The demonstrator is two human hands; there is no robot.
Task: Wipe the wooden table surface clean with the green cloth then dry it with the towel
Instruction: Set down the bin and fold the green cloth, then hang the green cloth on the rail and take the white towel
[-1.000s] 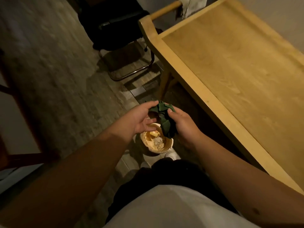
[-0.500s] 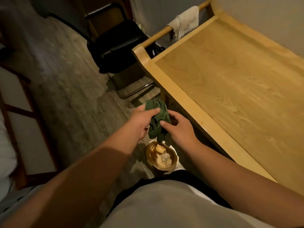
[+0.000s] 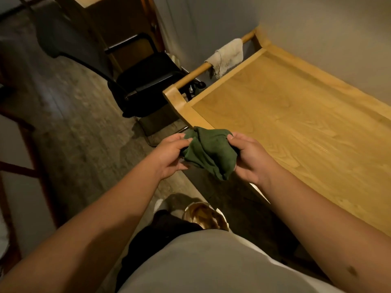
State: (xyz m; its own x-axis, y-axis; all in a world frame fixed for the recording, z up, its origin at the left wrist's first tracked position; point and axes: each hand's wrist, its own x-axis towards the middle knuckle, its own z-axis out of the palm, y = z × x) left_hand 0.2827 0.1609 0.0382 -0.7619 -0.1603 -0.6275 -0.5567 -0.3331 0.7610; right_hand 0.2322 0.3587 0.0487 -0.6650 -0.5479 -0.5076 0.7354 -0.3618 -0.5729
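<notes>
While towel (image 3: 227,57) draped: black chair (image 3: 146,81) beyond.

This looks like a room in a home, dim and warmly lit. A pale wooden desk (image 3: 296,127) with a raised rim stands against a plain grey wall (image 3: 317,28), and a worn whitish towel (image 3: 227,57) hangs over the rail at its end. A black chair (image 3: 148,81) on a metal frame sits on the wood-plank floor (image 3: 74,123), with dark wooden furniture (image 3: 118,28) behind it.
</notes>
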